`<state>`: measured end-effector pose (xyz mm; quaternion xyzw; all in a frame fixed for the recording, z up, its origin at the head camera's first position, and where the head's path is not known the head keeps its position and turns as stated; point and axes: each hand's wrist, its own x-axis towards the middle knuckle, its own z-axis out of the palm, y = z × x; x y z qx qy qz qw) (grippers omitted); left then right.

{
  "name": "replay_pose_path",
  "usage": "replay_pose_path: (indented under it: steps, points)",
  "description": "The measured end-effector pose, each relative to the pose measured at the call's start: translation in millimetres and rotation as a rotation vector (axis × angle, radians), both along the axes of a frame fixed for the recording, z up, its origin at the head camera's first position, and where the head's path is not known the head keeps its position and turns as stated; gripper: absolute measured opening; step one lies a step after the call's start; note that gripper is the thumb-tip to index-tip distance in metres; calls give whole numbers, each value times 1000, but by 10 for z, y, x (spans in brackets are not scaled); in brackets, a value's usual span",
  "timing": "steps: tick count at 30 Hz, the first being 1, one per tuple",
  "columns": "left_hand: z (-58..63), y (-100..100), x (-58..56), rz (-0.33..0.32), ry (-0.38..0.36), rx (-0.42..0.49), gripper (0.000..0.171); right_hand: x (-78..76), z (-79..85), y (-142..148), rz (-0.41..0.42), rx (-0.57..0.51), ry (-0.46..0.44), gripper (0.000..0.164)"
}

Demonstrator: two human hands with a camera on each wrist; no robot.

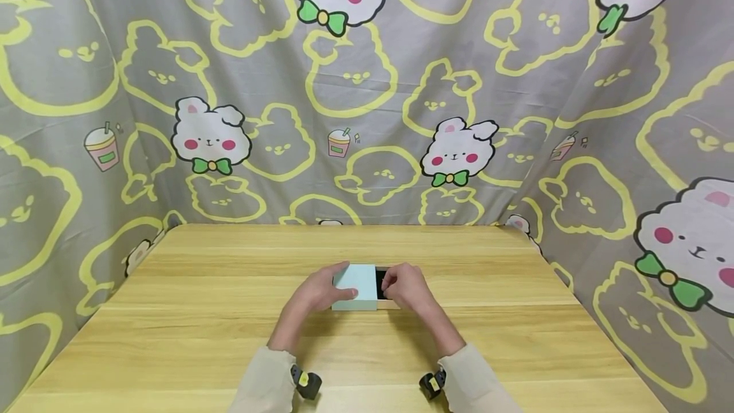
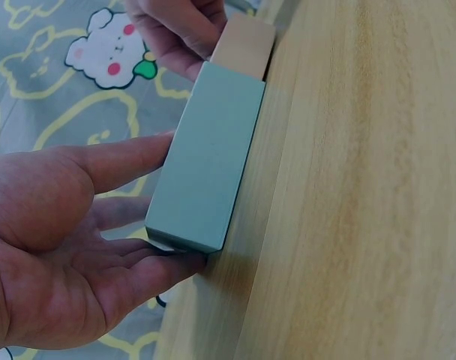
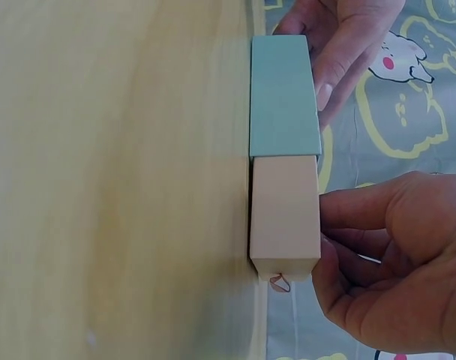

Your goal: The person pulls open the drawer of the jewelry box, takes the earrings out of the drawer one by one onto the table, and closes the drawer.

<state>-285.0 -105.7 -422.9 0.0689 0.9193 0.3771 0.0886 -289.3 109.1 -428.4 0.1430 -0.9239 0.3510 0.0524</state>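
Note:
A small light-teal box sleeve point(image 1: 361, 282) lies on the table with its peach drawer point(image 3: 286, 206) slid partway out to the right. The drawer's inside looks black, and a small ribbon loop point(image 3: 280, 283) hangs from its outer end. My left hand point(image 1: 317, 289) grips the sleeve's left part, thumb over its top and fingers around the left end. Over the exposed drawer, my right hand point(image 1: 408, 287) has curled fingers, thumb and forefinger close together at the black interior. The drawer's walls hide those fingertips in the wrist views, so whether they pinch anything is unclear.
A light wooden table point(image 1: 201, 311) spreads around the box. Grey cartoon-print curtain point(image 1: 378, 88) stands behind it and along both sides. A small black camera is worn on each wrist near the pale sleeve cuffs.

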Motion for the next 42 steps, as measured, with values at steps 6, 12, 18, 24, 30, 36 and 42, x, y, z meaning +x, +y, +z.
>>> replay_pose_path:
  steps: [6,12,18,24,30,36,42]
  points:
    - [5,0,1,0,-5,-3,73,5,20,22,12,-29,-41,14]
    - [6,-2,-1,4,-11,0,73,-8,15,25,0,-22,-50,14]
    - [2,-11,-7,3,-5,-1,74,-8,16,28,-3,-33,-46,16]
    - [-1,-5,5,4,-5,-2,73,-11,29,31,-9,-30,-48,15]
    - [-1,3,9,5,-3,2,73,7,68,35,-12,-35,-79,13]
    - [6,10,13,8,-2,-4,72,1,111,53,-26,-77,-116,13]
    - [13,11,21,12,2,-7,74,-23,158,109,-67,-109,-104,13]
